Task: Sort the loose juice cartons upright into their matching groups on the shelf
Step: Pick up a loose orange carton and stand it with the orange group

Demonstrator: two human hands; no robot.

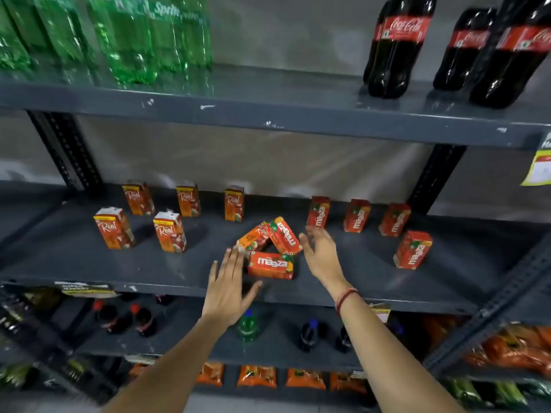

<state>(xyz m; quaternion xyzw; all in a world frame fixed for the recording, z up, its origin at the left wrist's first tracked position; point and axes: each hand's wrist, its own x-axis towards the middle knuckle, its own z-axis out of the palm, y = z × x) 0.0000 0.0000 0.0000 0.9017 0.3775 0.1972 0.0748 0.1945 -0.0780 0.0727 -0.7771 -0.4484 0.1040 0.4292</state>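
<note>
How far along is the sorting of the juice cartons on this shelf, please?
Done: five Real cartons upright left, four Maaza cartons upright right. In hand: nothing; left hand and right hand open beside the pile. Left: one Real and two Maaza lying mid-shelf.

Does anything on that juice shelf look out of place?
Yes. Three cartons lie toppled mid-shelf between both open hands: a Real carton and two Maaza cartons. All the others stand upright in brand groups.
</note>
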